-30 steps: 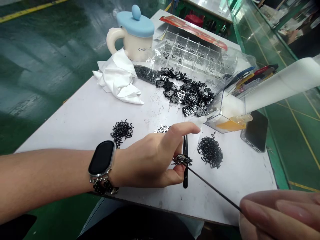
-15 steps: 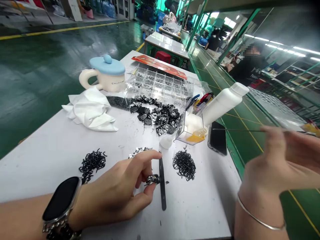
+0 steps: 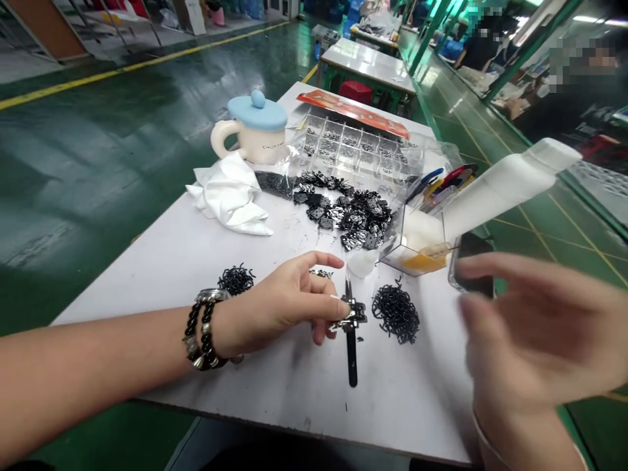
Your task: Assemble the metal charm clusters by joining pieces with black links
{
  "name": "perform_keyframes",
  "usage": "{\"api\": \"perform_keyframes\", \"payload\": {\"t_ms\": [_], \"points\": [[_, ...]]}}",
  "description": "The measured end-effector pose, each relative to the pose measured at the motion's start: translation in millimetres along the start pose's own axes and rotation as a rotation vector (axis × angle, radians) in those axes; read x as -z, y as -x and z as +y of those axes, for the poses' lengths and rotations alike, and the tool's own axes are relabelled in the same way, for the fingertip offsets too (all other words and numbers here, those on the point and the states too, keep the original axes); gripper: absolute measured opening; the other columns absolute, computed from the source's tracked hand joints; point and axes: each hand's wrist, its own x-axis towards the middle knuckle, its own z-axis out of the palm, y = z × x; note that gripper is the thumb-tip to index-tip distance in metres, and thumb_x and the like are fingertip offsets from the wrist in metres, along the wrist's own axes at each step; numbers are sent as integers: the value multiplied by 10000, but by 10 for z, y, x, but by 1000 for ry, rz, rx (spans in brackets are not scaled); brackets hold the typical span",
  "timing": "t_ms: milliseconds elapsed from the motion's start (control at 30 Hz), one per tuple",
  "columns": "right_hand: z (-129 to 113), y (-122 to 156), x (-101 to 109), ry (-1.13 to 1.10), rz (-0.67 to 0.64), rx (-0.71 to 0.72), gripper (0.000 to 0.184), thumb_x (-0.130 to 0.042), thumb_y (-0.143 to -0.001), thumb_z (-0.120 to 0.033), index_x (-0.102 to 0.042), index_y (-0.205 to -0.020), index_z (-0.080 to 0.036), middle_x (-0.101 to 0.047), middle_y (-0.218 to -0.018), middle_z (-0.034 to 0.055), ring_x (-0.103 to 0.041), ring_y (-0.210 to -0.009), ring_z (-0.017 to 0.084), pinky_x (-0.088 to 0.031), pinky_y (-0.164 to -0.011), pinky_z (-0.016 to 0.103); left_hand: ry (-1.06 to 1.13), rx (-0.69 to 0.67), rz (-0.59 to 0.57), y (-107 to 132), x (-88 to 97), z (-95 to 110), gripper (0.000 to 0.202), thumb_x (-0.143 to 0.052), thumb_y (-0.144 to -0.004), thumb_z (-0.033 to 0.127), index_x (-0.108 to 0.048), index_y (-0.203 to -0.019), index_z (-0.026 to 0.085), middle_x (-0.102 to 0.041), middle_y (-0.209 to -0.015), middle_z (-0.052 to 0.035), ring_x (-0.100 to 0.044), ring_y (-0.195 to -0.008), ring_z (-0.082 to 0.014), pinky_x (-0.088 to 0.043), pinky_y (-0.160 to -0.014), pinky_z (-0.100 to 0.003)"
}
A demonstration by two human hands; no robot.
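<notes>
The left hand (image 3: 279,304) is pinching a small metal part (image 3: 352,315) above black tweezers (image 3: 352,356) on the worktop (image 3: 275,386), while the right hand (image 3: 534,327) is hovering wide open, holding nothing.

Left hand (image 3: 277,304) pinching small metal part (image 3: 350,315) against black tweezers (image 3: 352,360), lying on white table (image 3: 275,399). Right hand (image 3: 534,327) open, blurred, raised near table edge. Black wire pieces (image 3: 395,314) piled just right of tweezers, another pile beyond left wrist. Dark metal parts heap (image 3: 343,212) behind, near compartment tray (image 3: 353,147).
</notes>
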Motion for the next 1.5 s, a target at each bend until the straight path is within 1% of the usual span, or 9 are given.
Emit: {"api": "perform_keyframes", "payload": {"t_ms": [33,133,200,367,600,800,1067,1300,1500], "points": [[-85,39,-76,-128,-100,40,547,-683,-717,-126,-512,-1229,-209,-590,-1023,69,-571,-926,265,-451,-777,435,31,17,-15,-7,11,-5,522,-692,-739,173,-345,-1130,183,-531,-590,87,-508,-460,-75,-438,-460,-200],[-235,139,-266,-302,-368,-102,586,-744,-666,-156,-509,-1202,-193,-599,-1040,96,-571,-946,291,-471,-794,499,84,35,-34,-7,25,-25,543,-728,-721,207,-356,-1115,180,-538,-584,89,-512,-441,-72,-440,-456,-197],[-259,178,-329,-335,-421,-165,568,-733,-680,-125,-495,-1191,-200,-594,-1039,96,-569,-949,281,-479,-787,507,95,35,-33,2,20,-29,534,-733,-724,208,-363,-1109,182,-541,-587,90,-517,-433,-65,-451,-467,-195],[-245,209,-346,-372,-377,-149,473,-688,-712,-51,-511,-1129,-186,-610,-969,84,-578,-887,250,-482,-730,477,78,31,-45,22,7,-24,517,-721,-744,207,-362,-1114,187,-560,-594,71,-546,-467,-78,-451,-440,-167],[-253,210,-321,-381,-431,-143,463,-675,-727,-50,-480,-1129,-175,-601,-972,95,-567,-897,258,-464,-724,487,32,-18,-68,31,27,-34,434,-658,-782,106,-379,-1101,200,-570,-637,71,-572,-474,-66,-492,-478,-167],[-236,207,-323,-422,-425,-173,443,-683,-720,-44,-493,-1101,-167,-606,-957,97,-566,-874,258,-466,-714,493,50,25,-69,25,23,-23,470,-704,-761,147,-390,-1107,193,-576,-605,74,-583,-466,-70,-501,-477,-162],[-224,226,-344,-454,-418,-208,428,-678,-721,-35,-504,-1082,-182,-608,-957,84,-571,-890,250,-474,-740,486,152,88,-89,7,36,-25,433,-642,-779,74,-383,-1115,156,-588,-593,59,-602,-474,-87,-511,-480,-177],[-231,195,-309,-451,-470,-176,410,-639,-741,-22,-488,-1085,-187,-617,-1004,79,-565,-913,231,-460,-769,466,142,86,-87,15,33,-25,435,-644,-780,64,-382,-1113,160,-609,-605,56,-625,-469,-96,-503,-482,-173],[-223,188,-316,-486,-487,-176,402,-649,-735,-18,-489,-1070,-171,-620,-998,76,-552,-914,220,-456,-754,439,175,121,-125,9,50,-20,426,-649,-773,59,-399,-1103,161,-619,-613,54,-631,-481,-94,-511,-510,-183]]}}
